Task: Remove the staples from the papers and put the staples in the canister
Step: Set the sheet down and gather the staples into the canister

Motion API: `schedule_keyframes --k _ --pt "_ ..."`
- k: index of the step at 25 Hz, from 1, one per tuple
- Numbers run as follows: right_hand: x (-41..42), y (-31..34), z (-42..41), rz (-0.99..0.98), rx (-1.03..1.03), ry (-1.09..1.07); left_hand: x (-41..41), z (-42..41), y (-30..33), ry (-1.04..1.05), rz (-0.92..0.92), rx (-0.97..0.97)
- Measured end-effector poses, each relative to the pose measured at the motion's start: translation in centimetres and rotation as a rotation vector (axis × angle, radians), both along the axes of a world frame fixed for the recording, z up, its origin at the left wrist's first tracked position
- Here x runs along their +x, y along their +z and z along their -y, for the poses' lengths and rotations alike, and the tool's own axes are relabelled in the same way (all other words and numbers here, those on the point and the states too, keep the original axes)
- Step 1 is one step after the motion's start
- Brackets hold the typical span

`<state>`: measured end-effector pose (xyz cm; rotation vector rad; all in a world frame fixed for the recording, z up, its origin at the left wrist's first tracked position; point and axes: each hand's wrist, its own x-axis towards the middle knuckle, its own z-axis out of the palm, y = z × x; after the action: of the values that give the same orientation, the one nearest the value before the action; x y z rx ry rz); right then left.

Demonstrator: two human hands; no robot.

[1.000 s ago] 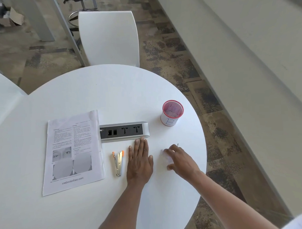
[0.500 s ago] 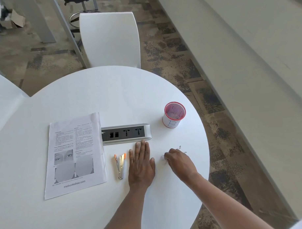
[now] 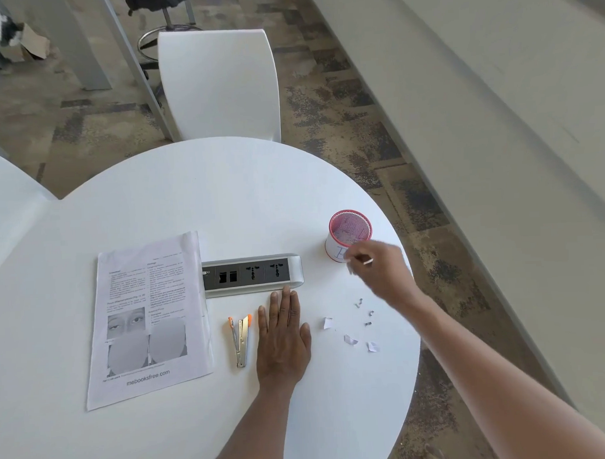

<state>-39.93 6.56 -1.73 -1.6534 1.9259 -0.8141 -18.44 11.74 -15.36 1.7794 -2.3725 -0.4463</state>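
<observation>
Canister | right hand beside it, blurred, grip unclear | left hand flat on table

A round white desk stands on a patchy brown and grey floor. A white chair sits behind it. A long pale wall runs along the right side.
</observation>
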Motion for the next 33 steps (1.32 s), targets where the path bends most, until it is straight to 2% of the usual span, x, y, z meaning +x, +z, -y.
schedule_keyframes --k 3,8,15,21,26,29,33 --pt "-1.5 1.4 3.8 -0.021 -0.071 -0.076 0.0 0.0 -0.2 -0.004 0.005 0.001" --pt "-2.6 0.1 7.2 -0.138 -0.019 -0.084 0.0 0.1 -0.4 0.000 0.013 0.000" --pt "-2.4 -1.3 7.7 -0.244 0.070 -0.019 -0.1 0.1 -0.4 0.005 0.015 0.000" --pt "-2.6 -0.8 7.8 -0.244 0.124 -0.014 0.0 0.0 -0.4 0.003 0.011 -0.002" --pt "-2.1 -0.2 7.2 -0.277 0.030 -0.058 0.0 0.0 -0.3 -0.002 0.018 -0.011" --pt "0.2 -0.3 4.7 -0.231 -0.027 0.101 0.0 0.1 -0.3 0.001 0.013 -0.003" --pt "3.0 -2.5 0.1 -0.247 0.107 0.354 -0.1 0.1 -0.2 0.003 -0.004 -0.002"
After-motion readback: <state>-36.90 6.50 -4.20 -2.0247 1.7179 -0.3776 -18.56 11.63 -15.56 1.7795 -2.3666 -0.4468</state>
